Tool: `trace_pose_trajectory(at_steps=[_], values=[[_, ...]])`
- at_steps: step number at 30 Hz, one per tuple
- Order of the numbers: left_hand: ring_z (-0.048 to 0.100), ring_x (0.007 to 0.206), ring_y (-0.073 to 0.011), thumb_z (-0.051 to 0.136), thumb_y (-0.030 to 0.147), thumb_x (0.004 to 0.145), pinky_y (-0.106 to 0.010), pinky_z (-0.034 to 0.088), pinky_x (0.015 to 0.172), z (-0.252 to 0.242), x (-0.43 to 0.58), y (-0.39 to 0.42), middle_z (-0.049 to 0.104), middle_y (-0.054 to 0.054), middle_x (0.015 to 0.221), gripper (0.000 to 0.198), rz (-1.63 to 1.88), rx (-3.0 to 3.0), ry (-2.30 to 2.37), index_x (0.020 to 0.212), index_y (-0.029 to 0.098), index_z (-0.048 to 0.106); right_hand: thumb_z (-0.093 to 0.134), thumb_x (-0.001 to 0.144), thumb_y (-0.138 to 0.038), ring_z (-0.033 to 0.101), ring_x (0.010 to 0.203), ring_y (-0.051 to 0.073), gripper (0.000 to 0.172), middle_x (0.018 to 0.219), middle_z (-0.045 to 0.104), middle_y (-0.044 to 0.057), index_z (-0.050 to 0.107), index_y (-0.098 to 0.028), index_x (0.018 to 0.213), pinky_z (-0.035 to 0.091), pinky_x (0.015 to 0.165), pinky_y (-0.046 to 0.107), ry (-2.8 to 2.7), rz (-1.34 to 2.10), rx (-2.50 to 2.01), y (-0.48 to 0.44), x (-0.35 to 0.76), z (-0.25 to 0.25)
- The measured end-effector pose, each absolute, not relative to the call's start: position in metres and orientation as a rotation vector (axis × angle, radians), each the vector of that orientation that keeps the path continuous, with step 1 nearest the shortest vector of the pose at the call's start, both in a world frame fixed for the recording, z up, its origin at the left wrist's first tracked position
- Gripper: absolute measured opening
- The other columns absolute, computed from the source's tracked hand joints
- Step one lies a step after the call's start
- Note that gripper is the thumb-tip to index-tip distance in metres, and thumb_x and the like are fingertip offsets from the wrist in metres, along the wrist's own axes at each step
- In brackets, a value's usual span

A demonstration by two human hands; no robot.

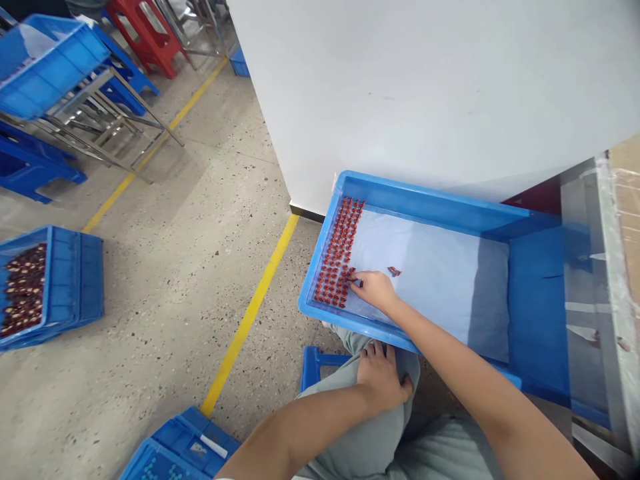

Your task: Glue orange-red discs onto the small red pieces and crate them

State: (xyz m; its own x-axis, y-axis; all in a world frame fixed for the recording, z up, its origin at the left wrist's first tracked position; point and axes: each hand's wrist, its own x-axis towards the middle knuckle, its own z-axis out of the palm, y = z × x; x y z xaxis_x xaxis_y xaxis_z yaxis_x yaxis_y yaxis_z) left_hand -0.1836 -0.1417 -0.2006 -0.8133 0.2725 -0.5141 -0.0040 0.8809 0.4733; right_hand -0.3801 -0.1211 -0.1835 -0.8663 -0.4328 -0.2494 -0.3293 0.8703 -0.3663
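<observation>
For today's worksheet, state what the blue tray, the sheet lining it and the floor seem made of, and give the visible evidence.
The blue tray looks like moulded plastic: glossy, with a smooth rounded rim. The pale lining sheet seems thin plastic or paper, smooth and matte; the look leaves it open. The floor looks like polished concrete, grey with dark speckles.

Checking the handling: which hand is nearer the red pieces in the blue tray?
Right hand: at the edge of the red pieces. Left hand: on the knee, below the blue tray.

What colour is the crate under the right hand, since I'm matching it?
The crate is bright blue, in the head view.
</observation>
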Motion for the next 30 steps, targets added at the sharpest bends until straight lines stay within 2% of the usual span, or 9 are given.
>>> trace_pose_trajectory(at_steps=[17,25,30], values=[[0.046,0.107,-0.0363,0.041,0.063,0.075,-0.048,0.035,0.090,-0.203,-0.182,-0.141,0.052,-0.020,0.123,0.077,0.629,0.200,2.480,0.131,0.010,0.044,0.053,0.086,-0.040,0.070,0.078,0.017,0.025,0.088,0.076,-0.001,0.073,-0.029,0.097,0.049,0.071,0.025,2.739,-0.448,-0.564,-0.120,-0.381,-0.186],[0.046,0.106,-0.0359,0.042,0.063,0.075,-0.047,0.035,0.090,-0.203,-0.181,-0.142,0.051,-0.020,0.123,0.076,0.620,0.204,2.484,0.130,0.010,0.044,0.051,0.088,-0.033,0.068,0.096,0.019,0.027,0.109,0.072,0.000,0.069,-0.026,0.107,0.049,0.079,0.027,2.826,-0.438,-0.599,-0.108,-0.389,-0.181],[0.045,0.108,-0.0368,0.042,0.063,0.074,-0.048,0.035,0.091,-0.202,-0.182,-0.142,0.052,-0.020,0.123,0.077,0.622,0.182,2.475,0.130,0.010,0.045,0.049,0.090,-0.032,0.066,0.100,0.017,0.027,0.114,0.070,-0.002,0.068,-0.030,0.109,0.049,0.077,0.026,2.773,-0.414,-0.749,-0.114,-0.390,-0.178]])
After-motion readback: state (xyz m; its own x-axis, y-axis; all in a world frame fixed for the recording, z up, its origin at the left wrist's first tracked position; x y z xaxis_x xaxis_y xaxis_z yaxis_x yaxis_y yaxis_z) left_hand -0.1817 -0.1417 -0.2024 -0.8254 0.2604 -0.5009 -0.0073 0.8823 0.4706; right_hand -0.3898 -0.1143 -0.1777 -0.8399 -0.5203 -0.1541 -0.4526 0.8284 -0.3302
